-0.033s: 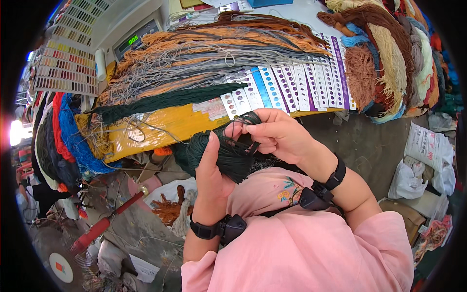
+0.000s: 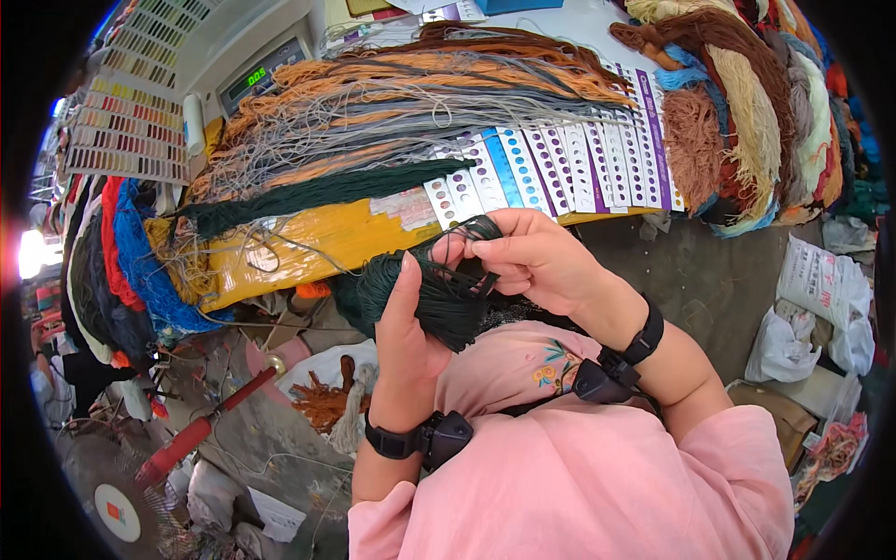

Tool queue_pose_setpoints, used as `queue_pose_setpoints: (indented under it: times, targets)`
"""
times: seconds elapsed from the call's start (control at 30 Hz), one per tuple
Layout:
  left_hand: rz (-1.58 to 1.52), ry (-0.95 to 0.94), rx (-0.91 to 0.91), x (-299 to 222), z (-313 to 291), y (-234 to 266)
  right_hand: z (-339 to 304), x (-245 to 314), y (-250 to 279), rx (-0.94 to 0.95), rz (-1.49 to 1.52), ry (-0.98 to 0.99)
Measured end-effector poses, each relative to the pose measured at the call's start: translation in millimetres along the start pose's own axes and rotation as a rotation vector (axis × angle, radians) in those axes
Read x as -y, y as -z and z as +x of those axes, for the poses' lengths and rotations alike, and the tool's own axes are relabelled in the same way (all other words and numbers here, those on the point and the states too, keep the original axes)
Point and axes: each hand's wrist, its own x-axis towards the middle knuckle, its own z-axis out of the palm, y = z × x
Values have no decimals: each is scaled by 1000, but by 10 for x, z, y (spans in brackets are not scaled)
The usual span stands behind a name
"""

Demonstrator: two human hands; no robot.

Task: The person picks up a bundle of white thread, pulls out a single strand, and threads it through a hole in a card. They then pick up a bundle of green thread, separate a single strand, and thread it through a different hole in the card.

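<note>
A dark green skein of thread (image 2: 439, 308) hangs between my hands in front of my chest. My left hand (image 2: 411, 341) is closed round its thick part, thumb up along the near side. On the other side, my right hand (image 2: 537, 257) pinches strands at the skein's upper end, thumb against fingertips. Some strands loop over the fingers there. Beyond the hands, a second dark green skein (image 2: 322, 198) lies along the yellow-covered table edge (image 2: 280, 266). Hole-punched sample cards (image 2: 546, 173) are fanned out beside it, under grey and orange threads (image 2: 392, 103).
A digital scale (image 2: 261, 77) and colour charts (image 2: 131, 112) stand at the far left. Hanks of many colours hang at the left (image 2: 154, 247) and right (image 2: 747, 112). A fan (image 2: 121, 509) stands at lower left, and white plastic bags (image 2: 821, 289) lie at right.
</note>
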Motion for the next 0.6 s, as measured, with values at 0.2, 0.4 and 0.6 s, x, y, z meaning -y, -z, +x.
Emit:
queue_pose_setpoints:
  times: [0.2, 0.4, 0.6]
  targets:
    - [-20, 5, 15, -10, 3, 28, -1, 2, -29, -10, -35, 13]
    - [-51, 1, 29, -6, 15, 32, 4, -1, 5, 5, -33, 14]
    - [-68, 2, 79, -9, 17, 46, 7, 0, -36, -29, -87, 41]
